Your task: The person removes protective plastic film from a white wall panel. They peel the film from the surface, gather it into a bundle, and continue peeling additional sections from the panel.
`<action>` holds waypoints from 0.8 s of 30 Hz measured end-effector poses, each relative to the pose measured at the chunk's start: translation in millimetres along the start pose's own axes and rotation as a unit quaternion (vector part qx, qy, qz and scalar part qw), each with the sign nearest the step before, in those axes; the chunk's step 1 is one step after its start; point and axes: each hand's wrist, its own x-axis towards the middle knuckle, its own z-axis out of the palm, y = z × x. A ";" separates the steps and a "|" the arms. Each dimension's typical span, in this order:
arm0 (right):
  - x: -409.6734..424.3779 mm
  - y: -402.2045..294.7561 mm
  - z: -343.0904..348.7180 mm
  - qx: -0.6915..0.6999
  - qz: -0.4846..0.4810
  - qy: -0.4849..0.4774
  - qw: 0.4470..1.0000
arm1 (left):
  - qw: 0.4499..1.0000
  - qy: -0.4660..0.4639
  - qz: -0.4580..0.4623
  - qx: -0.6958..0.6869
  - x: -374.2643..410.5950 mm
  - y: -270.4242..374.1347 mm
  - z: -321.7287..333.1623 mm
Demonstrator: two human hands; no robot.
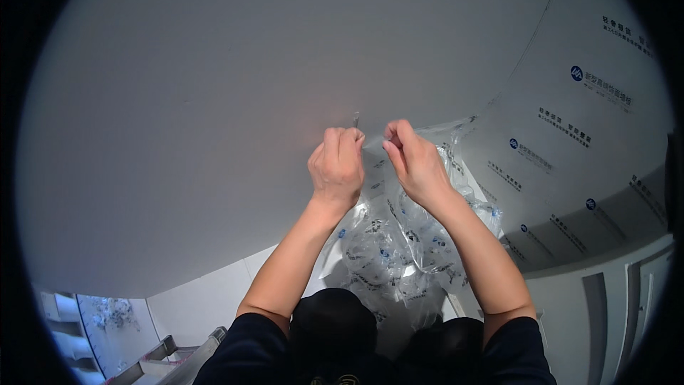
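A sheet of clear printed plastic film (pixel 409 219) hangs crumpled against the wall and bunches up in front of my body. My left hand (pixel 339 163) is closed on the film's upper edge, and a small tip of film sticks up above its fingers. A short way to the right, my right hand (pixel 417 158) pinches the same edge between thumb and fingers. Between the hands runs a narrow stretch of film. Behind them rises a smooth grey wall panel (pixel 214 117), bare of print.
On the right, a wall panel (pixel 577 133) is still covered by film bearing writing and blue logos. A dark seam (pixel 534 37) divides the panels. A metal ladder (pixel 171 358) stands at lower left, near pale floor tiles (pixel 214 294). A white door frame (pixel 630 305) is at lower right.
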 end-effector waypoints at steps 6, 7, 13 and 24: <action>21.4 -0.7 36.7 0.036 0.055 0.109 0.992 | 0.992 0.007 -0.063 -0.106 -26.2 4.0 -2.2; 23.5 -2.0 42.2 0.014 0.049 0.135 0.989 | 0.990 -0.002 -0.073 -0.121 -31.1 5.0 -4.4; 28.8 -4.6 65.1 -0.032 0.023 0.211 0.977 | 0.983 -0.029 -0.101 -0.147 -70.3 5.3 -5.3; -18.3 23.9 57.1 -0.056 0.003 0.096 0.994 | 0.982 0.006 -0.143 -0.121 -72.3 -1.4 -3.5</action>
